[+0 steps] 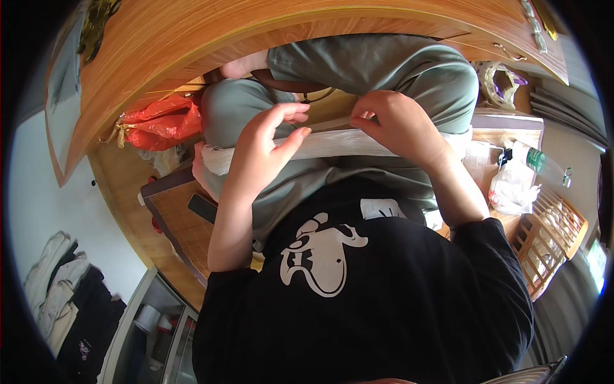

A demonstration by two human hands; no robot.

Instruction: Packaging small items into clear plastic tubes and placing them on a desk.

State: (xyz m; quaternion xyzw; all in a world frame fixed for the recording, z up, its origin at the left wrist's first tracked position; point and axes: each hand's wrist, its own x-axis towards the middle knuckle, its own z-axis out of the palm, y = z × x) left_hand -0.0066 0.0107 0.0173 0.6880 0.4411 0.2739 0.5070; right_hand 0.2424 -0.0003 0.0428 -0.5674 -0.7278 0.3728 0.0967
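Note:
A skein of white yarn (326, 144) stretches across my lap from one knee to the other, its loose strands bunched by my left knee. Over its left part hovers my left hand (265, 144), thumb and fingers apart, with nothing visible between them. My right hand (400, 125) is above the skein's right part, fingers curled in toward the thumb. Whether a thin strand sits in that pinch is too small to tell. Grey-green trousers (364, 61) cover my bent legs under the yarn.
A wooden desk (256, 22) curves along the far side. Left of my knee lies a red plastic bag (163, 121); a dark phone (203, 208) rests on the woven seat mat (173, 205). At right are a clear bottle (547, 166), a white plastic bag (513, 185) and a wooden rack (547, 237).

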